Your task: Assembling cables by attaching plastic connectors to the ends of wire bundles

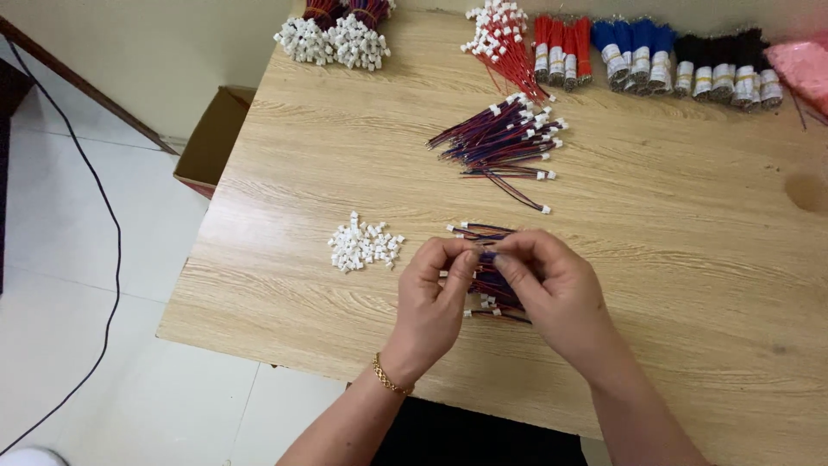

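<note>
My left hand (435, 298) and my right hand (552, 285) meet fingertip to fingertip over a small pile of red-and-blue wire leads with white plugs (485, 231) near the table's front. Both pinch the same thin wire lead (486, 256) between thumb and forefinger. A gold bracelet sits on my left wrist. A little heap of loose white plastic connector housings (365, 243) lies just left of my left hand. Whether a housing is between my left fingers is hidden.
A larger pile of red-and-blue leads (504, 138) lies further back. Along the far edge are bundled red (561, 47), blue (634, 52) and black (729, 60) wires, red leads (500, 39) and two white-plugged bundles (336, 34). A cardboard box (211, 138) and a black cable (103, 216) are on the floor to the left.
</note>
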